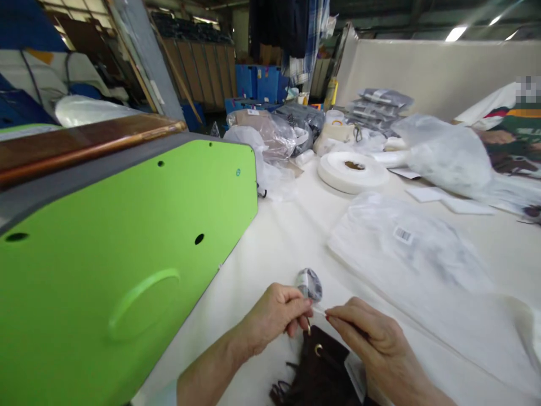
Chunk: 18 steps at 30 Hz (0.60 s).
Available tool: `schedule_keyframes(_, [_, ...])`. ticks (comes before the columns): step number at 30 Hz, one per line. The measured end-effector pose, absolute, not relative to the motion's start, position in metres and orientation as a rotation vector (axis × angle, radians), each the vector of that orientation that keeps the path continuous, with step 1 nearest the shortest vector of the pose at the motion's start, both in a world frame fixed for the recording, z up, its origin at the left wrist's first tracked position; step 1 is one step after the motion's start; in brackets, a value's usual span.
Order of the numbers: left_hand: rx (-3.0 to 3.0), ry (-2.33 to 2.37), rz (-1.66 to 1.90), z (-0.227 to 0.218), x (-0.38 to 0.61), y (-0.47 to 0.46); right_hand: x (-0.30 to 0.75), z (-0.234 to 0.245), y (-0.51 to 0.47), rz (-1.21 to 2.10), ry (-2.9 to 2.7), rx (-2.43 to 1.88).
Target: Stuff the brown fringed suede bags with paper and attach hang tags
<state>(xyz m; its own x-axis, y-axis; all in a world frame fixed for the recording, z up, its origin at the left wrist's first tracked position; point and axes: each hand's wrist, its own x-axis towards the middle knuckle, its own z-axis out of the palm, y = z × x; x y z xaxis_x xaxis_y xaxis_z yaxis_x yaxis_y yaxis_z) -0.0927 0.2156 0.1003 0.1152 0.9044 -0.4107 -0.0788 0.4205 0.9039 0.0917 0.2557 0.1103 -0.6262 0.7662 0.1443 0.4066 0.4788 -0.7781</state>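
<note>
My left hand (281, 313) is closed in a pinch above a dark brown fringed piece that looks like a bag (323, 366). A thin whitish strip (319, 310) runs from its fingertips to my right hand (376, 338), whose thumb and fingers are pinched on the other end. Just under my left fingers, a small gold-coloured metal ring (309, 327) shows at the brown piece's edge. The brown piece has a metal eyelet (318, 350) and a pale label (355, 373) partly behind my right hand. Beyond my fingers sits a small plastic-wrapped grey bundle (310, 283).
A bright green panel (169, 225) stands along the left. On the white table, a clear plastic bag with a barcode label (403, 235) lies at right, behind it a white tape roll (353, 172) and several wrapped packages (270, 129). Another person's hand (496, 136) is at far right.
</note>
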Motion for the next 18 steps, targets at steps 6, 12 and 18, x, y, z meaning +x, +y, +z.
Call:
schedule_keyframes(6, [1.279, 1.629, 1.025, 0.068, -0.082, 0.192, 0.096, 0.103, 0.260, 1.094, -2.496, -1.087])
schedule_keyframes(12, [1.878, 1.584, 0.890, 0.058, -0.082, 0.188, 0.097, 0.107, 0.267, 1.175, -2.646, -1.125])
schedule_keyframes(18, [2.018, 1.601, 0.906, 0.054, -0.087, 0.184, 0.089, 0.109, 0.275, 1.235, -2.711, -1.025])
